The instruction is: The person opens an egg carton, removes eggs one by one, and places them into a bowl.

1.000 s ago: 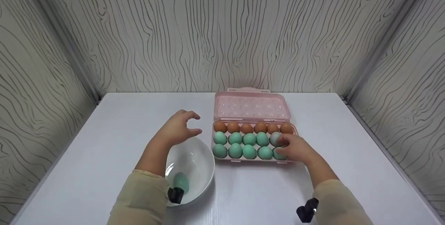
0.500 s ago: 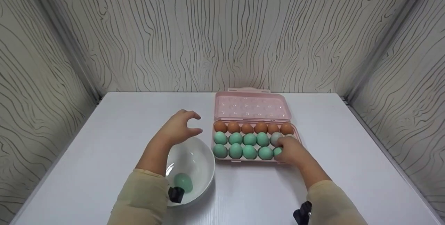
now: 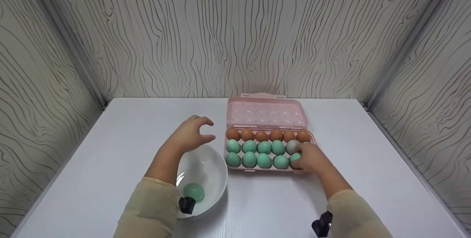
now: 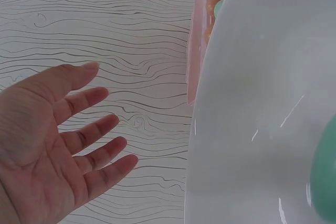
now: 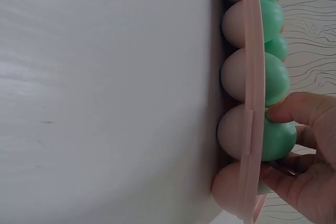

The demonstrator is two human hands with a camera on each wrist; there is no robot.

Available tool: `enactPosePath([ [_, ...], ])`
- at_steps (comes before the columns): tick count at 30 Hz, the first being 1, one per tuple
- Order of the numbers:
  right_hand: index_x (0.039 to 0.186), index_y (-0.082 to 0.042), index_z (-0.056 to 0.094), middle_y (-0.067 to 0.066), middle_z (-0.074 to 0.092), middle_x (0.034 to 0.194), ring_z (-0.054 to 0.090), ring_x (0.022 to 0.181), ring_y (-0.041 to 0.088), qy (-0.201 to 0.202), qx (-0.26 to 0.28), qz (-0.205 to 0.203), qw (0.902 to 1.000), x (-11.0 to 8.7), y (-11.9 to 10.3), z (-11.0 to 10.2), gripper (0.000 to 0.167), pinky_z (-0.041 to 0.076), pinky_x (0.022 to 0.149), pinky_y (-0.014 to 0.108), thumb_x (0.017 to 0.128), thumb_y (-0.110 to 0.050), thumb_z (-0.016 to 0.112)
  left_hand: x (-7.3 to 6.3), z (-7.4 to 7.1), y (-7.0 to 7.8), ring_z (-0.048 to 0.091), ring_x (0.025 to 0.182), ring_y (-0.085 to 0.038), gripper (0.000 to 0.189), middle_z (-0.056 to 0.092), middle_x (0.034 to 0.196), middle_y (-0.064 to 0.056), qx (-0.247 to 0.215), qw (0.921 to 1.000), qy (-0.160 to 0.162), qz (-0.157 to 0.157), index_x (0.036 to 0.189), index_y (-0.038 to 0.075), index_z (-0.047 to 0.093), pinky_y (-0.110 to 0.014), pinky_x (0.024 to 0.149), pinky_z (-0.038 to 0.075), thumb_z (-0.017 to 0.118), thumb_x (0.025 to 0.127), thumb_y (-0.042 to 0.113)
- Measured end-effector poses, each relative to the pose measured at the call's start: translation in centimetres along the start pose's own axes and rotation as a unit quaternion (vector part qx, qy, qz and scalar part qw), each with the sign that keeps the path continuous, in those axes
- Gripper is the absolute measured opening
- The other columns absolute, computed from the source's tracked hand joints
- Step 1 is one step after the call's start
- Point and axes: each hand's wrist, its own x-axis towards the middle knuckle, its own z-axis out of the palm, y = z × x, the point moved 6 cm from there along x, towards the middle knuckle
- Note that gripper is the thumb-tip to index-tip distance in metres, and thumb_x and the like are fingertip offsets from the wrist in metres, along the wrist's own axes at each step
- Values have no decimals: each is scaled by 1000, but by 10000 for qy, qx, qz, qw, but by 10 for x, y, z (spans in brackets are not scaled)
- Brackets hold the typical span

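A pink egg carton [image 3: 271,169] stands with its lid folded back, holding rows of brown and green eggs and one greyish egg [image 3: 291,146]. My right hand [image 3: 311,159] is at its front right corner. Its thumb and fingers pinch a green egg [image 5: 278,139] still seated in its cup, as the right wrist view shows. The hand covers part of the right-end cups. To the left, my left hand [image 3: 188,135] hovers by the far rim of a white bowl [image 3: 211,170], fingers apart and gently bent, holding nothing. A green egg [image 3: 194,191] lies in the bowl.
The carton's pink lid [image 3: 266,114] lies behind the eggs, towards the patterned back wall [image 3: 235,39]. Similar panels stand at both sides. Everything rests on a white table [image 3: 368,157]. The bowl is close to the carton's left end.
My right hand has moved slightly left and down, its fingers closing round the green egg in the front row. The egg in the bowl has rolled a little. My left hand has barely shifted.
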Motion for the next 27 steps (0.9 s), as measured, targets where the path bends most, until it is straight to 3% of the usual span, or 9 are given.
enactPosePath([
  [9, 104, -10, 60, 8, 59, 103, 51, 94, 24, 187, 851, 10, 9962, -4, -12, -33, 30, 44, 83, 40, 75, -12, 68, 2, 0, 5, 43, 123, -27, 40, 48, 129, -6, 82, 9998, -60, 190, 118, 21, 58, -46, 99, 36, 68, 81, 30],
  [13, 112, -10, 59, 8, 60, 105, 52, 94, 23, 159, 1135, -93, 9934, -7, -27, -42, 34, 47, 78, 36, 79, -13, 65, 3, 1, 9, 42, 124, -27, 40, 48, 129, -7, 112, 9994, -91, 309, 119, 19, 58, -45, 100, 36, 68, 81, 29],
  [18, 112, -10, 59, 8, 59, 104, 52, 92, 22, 131, 1419, -304, 9893, -11, -47, -49, 32, 47, 74, 32, 80, -13, 64, 4, 4, 14, 42, 124, -24, 40, 48, 130, -4, 144, 9996, -122, 200, 118, 21, 58, -44, 100, 37, 69, 81, 29],
  [27, 112, -12, 59, 5, 58, 108, 52, 99, 22, 4, 2138, -747, 9740, -16, -76, -49, 32, 46, 88, 36, 81, -16, 66, 5, 12, 25, 43, 124, -23, 48, 46, 131, -4, -13, 9993, -98, 367, 124, 23, 54, -43, 99, 38, 71, 79, 28],
])
